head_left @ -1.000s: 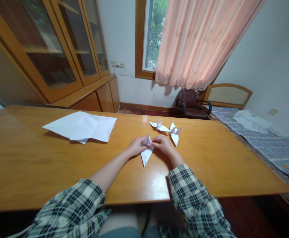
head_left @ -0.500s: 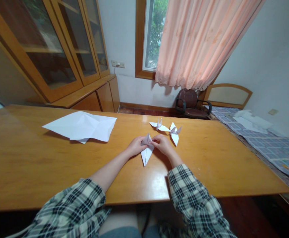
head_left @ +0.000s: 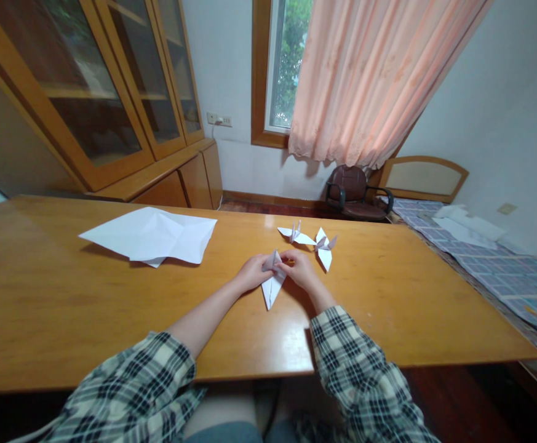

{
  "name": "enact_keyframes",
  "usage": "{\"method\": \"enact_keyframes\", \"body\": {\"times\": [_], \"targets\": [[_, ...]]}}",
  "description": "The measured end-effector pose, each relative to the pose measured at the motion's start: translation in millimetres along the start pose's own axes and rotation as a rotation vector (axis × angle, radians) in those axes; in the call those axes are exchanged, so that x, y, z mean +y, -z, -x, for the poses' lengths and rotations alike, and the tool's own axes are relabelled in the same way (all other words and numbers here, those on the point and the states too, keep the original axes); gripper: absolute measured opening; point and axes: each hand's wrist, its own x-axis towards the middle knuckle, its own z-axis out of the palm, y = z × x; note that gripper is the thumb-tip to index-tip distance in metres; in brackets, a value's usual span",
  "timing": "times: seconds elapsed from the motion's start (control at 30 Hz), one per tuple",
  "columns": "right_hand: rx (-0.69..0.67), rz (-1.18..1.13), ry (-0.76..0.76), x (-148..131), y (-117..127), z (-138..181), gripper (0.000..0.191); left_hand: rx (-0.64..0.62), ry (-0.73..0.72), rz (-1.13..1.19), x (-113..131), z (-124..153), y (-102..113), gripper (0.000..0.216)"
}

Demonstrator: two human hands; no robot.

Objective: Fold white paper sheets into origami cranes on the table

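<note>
A piece of folded white paper (head_left: 272,289), kite-shaped with a split lower point, lies on the table between my hands. My left hand (head_left: 252,272) grips its left edge, the thumb resting on top near the middle. From the right, my right hand (head_left: 298,268) pinches the paper's upper right side between thumb and fingers. The upper flap stands up a little and is shaded. Just beyond my right hand sit two finished paper cranes, one white crane (head_left: 297,235) with wings spread and another crane (head_left: 324,250) beside it.
White paper sheets (head_left: 157,234) with creases lie on the left of the wooden table (head_left: 111,320). Beyond the table stand a glass-door cabinet (head_left: 151,151), a brown chair (head_left: 352,191) and, at right, a bed (head_left: 471,246).
My right hand has shifted very slightly left along the paper's upper right side. My left hand and the folded paper stay in place.
</note>
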Motion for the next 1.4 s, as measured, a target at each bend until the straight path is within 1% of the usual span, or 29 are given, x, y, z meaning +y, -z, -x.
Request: {"method": "enact_keyframes", "body": {"times": [0.2, 0.33, 0.43, 0.53, 0.63, 0.77, 0.97, 1.13, 1.3, 1.4], "targets": [[0.045, 0.000, 0.006, -1, -3, -3, 0.013, -0.007, -0.002, 0.019, 0, -1, 0, 0.031], [0.101, -0.133, -0.075, 0, -5, -6, 0.014, -0.018, -0.006, 0.032, 0, -2, 1, 0.032], [0.095, -0.221, -0.121, -2, -5, -8, 0.015, -0.020, 0.006, 0.026, 1, -2, 1, 0.029], [0.089, -0.247, -0.107, -6, -3, -8, 0.015, -0.023, 0.000, 0.039, 2, -2, 2, 0.028], [0.112, -0.226, -0.084, -8, -2, -8, 0.014, -0.021, -0.003, 0.048, 3, -2, 2, 0.026], [0.144, -0.206, -0.073, -6, -4, -9, 0.014, -0.019, 0.005, 0.039, 2, -3, 0, 0.021], [0.175, -0.246, -0.065, -3, -6, -9, 0.016, -0.017, 0.007, 0.022, 0, -3, -1, 0.022], [0.108, -0.336, -0.082, -7, -1, -11, 0.016, -0.025, 0.016, 0.003, 0, -3, -1, 0.022], [0.070, -0.364, -0.088, -11, 4, -11, 0.016, -0.011, -0.007, 0.002, -2, -3, -2, 0.021], [-0.025, -0.401, -0.064, -10, 10, -10, 0.020, -0.002, 0.010, 0.005, -3, -3, -2, 0.022]]}}
